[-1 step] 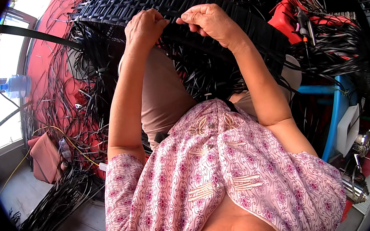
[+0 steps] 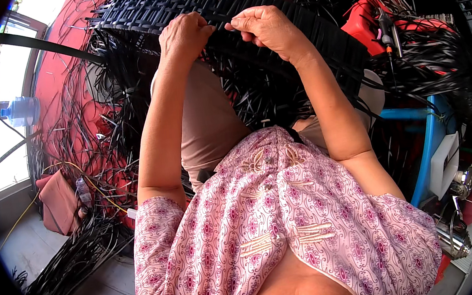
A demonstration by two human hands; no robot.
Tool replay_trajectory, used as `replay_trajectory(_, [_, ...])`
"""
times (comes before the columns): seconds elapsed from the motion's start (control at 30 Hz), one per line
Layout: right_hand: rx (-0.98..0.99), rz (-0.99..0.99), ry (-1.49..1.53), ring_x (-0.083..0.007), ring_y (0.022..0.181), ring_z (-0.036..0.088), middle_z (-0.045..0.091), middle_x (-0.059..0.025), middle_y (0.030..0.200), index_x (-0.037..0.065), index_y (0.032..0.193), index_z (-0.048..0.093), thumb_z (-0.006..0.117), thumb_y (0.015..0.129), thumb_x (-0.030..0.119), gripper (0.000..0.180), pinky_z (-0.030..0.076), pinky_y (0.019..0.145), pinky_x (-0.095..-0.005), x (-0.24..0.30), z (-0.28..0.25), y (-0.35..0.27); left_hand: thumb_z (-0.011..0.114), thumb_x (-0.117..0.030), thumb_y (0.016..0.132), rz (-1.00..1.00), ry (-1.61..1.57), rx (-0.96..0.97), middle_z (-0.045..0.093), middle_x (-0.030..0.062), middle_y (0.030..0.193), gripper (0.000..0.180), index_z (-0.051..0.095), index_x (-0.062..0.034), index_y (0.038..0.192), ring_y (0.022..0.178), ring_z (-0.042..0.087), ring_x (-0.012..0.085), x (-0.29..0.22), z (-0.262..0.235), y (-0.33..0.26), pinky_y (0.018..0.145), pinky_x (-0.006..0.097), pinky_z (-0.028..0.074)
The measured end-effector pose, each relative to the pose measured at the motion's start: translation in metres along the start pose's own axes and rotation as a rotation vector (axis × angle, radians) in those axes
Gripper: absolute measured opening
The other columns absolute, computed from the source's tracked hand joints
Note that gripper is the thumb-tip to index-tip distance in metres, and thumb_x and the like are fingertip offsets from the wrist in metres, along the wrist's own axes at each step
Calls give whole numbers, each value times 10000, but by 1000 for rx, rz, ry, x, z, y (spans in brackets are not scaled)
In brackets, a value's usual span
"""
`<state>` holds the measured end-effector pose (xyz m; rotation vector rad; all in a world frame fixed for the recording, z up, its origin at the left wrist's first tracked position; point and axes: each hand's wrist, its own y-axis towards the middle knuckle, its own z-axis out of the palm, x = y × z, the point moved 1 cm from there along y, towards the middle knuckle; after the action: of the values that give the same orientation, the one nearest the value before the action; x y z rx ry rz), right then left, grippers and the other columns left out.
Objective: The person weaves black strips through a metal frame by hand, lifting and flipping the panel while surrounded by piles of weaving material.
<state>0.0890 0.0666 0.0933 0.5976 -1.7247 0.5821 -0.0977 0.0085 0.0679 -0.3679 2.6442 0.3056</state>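
Observation:
A black woven panel (image 2: 184,2) of flat, glossy strips stretches across the top of the view, beyond my knees. At its near edge my left hand (image 2: 184,36) is closed, thumb pointing right and the other fingers curled mostly out of sight. A short gap away, my right hand (image 2: 264,27) is closed in a pinch, with thumb and forefinger pointing left towards the left hand. Whatever the fingers grip is too dark and thin to make out against the black weave. Loose black strips (image 2: 262,95) hang below the panel, between my legs.
More black strips (image 2: 433,61) lie heaped at the right, near a red container (image 2: 363,31) and a tool with an orange collar (image 2: 387,34). A blue frame (image 2: 424,152) stands beside my right elbow. At left are a water bottle (image 2: 21,111) and a pink cloth (image 2: 59,202).

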Motion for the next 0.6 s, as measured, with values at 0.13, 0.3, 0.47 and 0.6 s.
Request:
replay_trajectory(0.13, [-158,-19,-85,-43,570,546,618,14,671,11,921,706,633,909,180,184,454,533,-193,-14,7,10,699,-305,792,-8,43,26,706,123,857,246,728,-76,879,898,666,317,-5,0,4,786,420,511])
replay_trajectory(0.3, [-311,-178,-355,-288,710,688,691,-136,729,39,843,710,677,831,211,175,539,685,-370,-30,11,15,712,-272,773,40,54,20,705,143,876,226,737,-66,863,907,663,334,-7,3,7,799,426,514])
replay_trajectory(0.47, [-401,-289,-526,-321,749,684,691,-151,761,54,842,718,669,831,223,176,544,706,-408,-27,15,8,705,-236,765,-4,-11,58,696,165,874,200,736,-57,849,910,658,347,-6,7,15,808,430,513])
replay_trajectory(0.6, [-389,-316,-572,-324,754,684,692,-152,764,59,846,723,669,828,232,182,547,707,-418,-29,15,6,678,-235,798,95,-23,8,679,151,693,208,717,-40,860,717,696,260,4,14,16,699,379,519])
